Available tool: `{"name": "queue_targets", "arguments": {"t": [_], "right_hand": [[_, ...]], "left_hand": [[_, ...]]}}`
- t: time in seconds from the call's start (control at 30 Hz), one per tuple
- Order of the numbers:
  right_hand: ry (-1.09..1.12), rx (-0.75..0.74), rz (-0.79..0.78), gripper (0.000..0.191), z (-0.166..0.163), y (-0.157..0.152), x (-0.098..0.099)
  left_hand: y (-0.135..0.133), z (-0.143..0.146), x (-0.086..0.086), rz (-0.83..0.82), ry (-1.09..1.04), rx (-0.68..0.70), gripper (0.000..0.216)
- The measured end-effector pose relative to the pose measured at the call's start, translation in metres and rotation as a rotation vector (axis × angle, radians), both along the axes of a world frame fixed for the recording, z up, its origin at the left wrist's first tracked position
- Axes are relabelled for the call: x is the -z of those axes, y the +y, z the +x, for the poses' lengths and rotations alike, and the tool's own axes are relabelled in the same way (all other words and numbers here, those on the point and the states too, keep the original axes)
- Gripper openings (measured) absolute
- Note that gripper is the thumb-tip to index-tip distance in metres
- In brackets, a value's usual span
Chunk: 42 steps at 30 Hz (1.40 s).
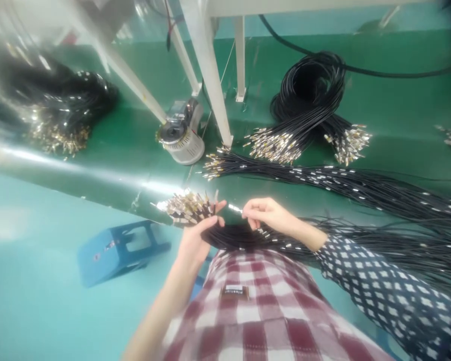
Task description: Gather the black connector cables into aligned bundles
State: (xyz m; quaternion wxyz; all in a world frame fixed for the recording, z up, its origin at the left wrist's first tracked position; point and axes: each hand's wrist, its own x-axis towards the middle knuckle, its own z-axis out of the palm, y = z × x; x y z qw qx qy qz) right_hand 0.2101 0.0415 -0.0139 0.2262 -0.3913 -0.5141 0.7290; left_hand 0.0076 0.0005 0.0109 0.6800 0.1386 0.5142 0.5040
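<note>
My left hand is closed around a thick bundle of black cables, just behind their metal-tipped ends, which fan out to the left. To its right, my right hand pinches one cable end with a bright silvery tip pointing toward the left hand. The rest of the held bundle runs right, beneath my right hand and forearm. Small white labels or sleeves dot the cables.
Another row of black cables lies behind on the green surface. A coiled cable bundle, a round grey-white device and white table legs stand further back. More cables lie left. A blue stool is at lower left.
</note>
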Motion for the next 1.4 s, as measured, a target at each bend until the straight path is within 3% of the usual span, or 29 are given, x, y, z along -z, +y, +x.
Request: {"name": "queue_targets", "arguments": {"t": [0.1,0.23,0.43,0.57,0.67,0.77,0.87,1.0,1.1,1.23,1.4], "right_hand": [[0.114,0.004,-0.087,0.025,-0.007,-0.008,-0.012],[0.069,-0.026,-0.011,0.025,-0.020,-0.016,-0.019],[-0.375,0.040,0.560,0.015,-0.016,-0.029,-0.017],[-0.561,-0.015,0.820,0.016,0.055,-0.046,0.023],[-0.711,0.045,0.837,0.022,0.128,-0.058,0.060],[-0.837,0.020,0.799,0.029,0.169,-0.059,0.074],[-0.809,0.043,0.812,0.033,0.140,-0.052,0.053],[-0.448,0.139,0.700,0.027,0.031,-0.037,-0.001],[-0.283,0.180,0.515,0.016,-0.029,-0.026,-0.024],[-0.120,0.178,0.284,0.015,-0.042,-0.022,-0.025],[-0.175,0.135,0.244,0.014,-0.032,-0.022,-0.024]], "left_hand": [[0.002,0.003,-0.005,0.051,0.006,0.068,0.030],[0.000,0.003,-0.006,0.075,0.029,0.122,0.018],[-0.004,0.007,-0.006,0.083,0.078,0.052,0.011],[-0.005,0.010,-0.005,0.036,0.090,-0.022,0.014],[-0.004,0.010,-0.006,0.030,0.082,-0.020,0.015],[-0.005,0.010,-0.008,0.033,0.081,-0.011,0.015],[-0.005,0.009,-0.009,0.016,0.087,-0.003,0.015],[-0.003,0.009,-0.010,0.008,0.089,0.003,0.016],[-0.002,0.010,-0.010,0.009,0.075,-0.003,0.016],[-0.005,0.012,-0.010,-0.001,0.058,-0.037,0.015],[-0.007,0.015,-0.012,-0.002,0.035,-0.037,0.006]]}}
